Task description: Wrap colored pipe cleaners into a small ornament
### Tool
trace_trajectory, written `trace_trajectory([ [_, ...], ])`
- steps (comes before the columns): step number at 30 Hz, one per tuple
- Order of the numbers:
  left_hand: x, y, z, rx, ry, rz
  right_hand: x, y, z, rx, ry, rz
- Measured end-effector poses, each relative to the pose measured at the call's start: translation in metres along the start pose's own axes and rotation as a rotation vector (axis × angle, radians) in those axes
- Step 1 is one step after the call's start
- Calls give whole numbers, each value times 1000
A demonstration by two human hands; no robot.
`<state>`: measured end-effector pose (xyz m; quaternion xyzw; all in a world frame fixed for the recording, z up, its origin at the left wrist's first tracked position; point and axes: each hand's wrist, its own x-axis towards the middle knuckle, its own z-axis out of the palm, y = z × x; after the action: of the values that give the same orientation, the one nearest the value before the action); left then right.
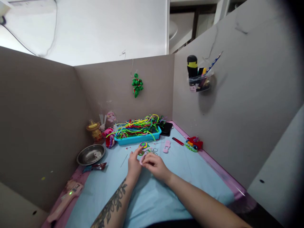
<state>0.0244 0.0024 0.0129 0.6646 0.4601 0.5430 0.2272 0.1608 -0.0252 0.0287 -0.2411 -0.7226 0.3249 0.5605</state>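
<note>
My left hand (135, 163) and my right hand (155, 165) meet low over the blue cloth, in the middle of the view. A short, curved pink pipe cleaner (142, 159) runs between them. My right fingers pinch it, and my left thumb and fingers close on its other side; part of the grip is hidden. Just beyond the fingertips lies a round coil of purple, yellow and green pipe cleaner (143, 145). Scissors (155, 151) rest beside it, partly covered by my right hand.
A blue tray (137, 139) heaped with colourful pipe cleaners stands at the back. On the left are a metal bowl (91, 154) and a pink glue gun (67, 198). A pink plastic piece (167, 146) and a red cutter (178, 141) lie to the right. Grey panels (123, 91) surround the table.
</note>
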Motion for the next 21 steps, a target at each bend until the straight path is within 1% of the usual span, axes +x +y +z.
trace_trajectory([
  [4,2,0,-1,46,39,-27,0,-5,-6,142,-147,35],
  [6,3,-2,-1,57,57,-19,0,-1,-11,164,-182,46],
  [8,4,-4,-1,66,52,8,0,8,-15,154,-117,76],
  [9,3,-4,-1,81,46,25,0,13,-17,133,-35,104],
  [12,1,-2,0,156,31,87,2,29,-20,2,285,225],
  [13,0,-1,0,185,24,107,3,32,-20,-40,356,240],
  [14,0,0,1,213,9,127,4,34,-21,-79,398,237],
  [15,-1,1,1,239,-9,146,5,35,-21,-116,414,220],
  [18,-3,0,2,295,-58,193,7,34,-20,-211,393,155],
  [21,-5,-2,3,321,-59,226,7,33,-20,-257,384,139],
])
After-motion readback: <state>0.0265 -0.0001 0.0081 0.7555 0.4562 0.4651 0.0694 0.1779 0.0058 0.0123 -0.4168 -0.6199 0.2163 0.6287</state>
